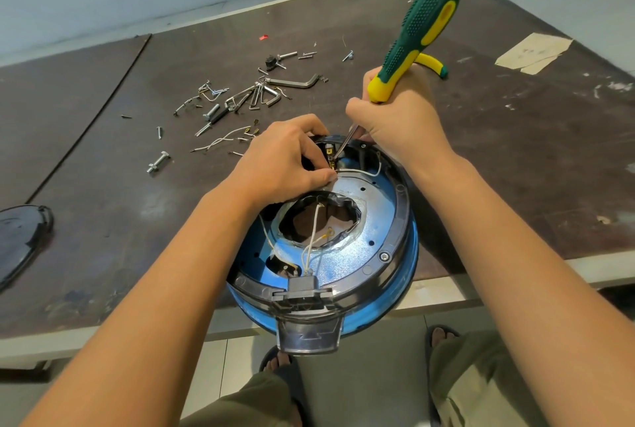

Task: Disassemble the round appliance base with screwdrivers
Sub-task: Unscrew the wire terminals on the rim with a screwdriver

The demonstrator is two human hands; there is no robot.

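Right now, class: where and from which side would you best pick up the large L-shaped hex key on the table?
Probably pinch the large hex key mid-shaft from above: it lies flat on the table, its long arm bare, while smaller keys crowd the end away from its bend.

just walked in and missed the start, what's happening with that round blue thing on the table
A person is working inside the round appliance base, which sits open at the near edge of the table. The right hand grips a green and yellow screwdriver, its tip down just inside the far rim. The left hand pinches a white wire right beside that tip. Loose screws and hex keys lie beyond it, a dark cover off to the left.
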